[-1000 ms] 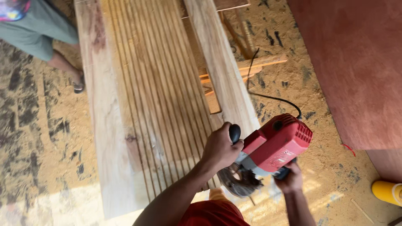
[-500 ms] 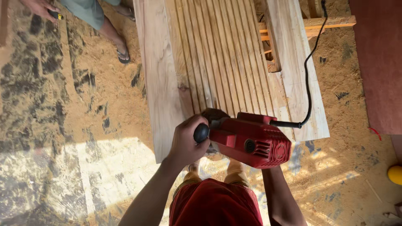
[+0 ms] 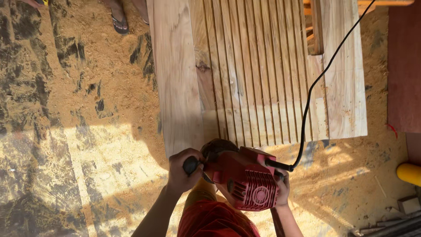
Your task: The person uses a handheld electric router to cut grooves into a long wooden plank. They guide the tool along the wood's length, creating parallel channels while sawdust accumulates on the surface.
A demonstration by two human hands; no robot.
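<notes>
Red circular saw (image 3: 246, 180) at approx 6 o'clock in view, just off near end of grooved plank (image 3: 258, 74), blade guard by plank edge. L hand (image 3: 182, 169) clenched on black side knob at saw's 9 o'clock. R hand (image 3: 280, 188) wrapped around rear handle at 3 o'clock. Black cord (image 3: 315, 87) runs twd 1 o'clock over plank. Sawdust floor (image 3: 79, 131) all round; another person's sandalled foot (image 3: 118, 19) at 11 o'clock.

Sawdust-covered floor (image 3: 87, 131); slotted wooden board (image 3: 258, 74) above; yellow object (image 3: 408, 174) at right.
</notes>
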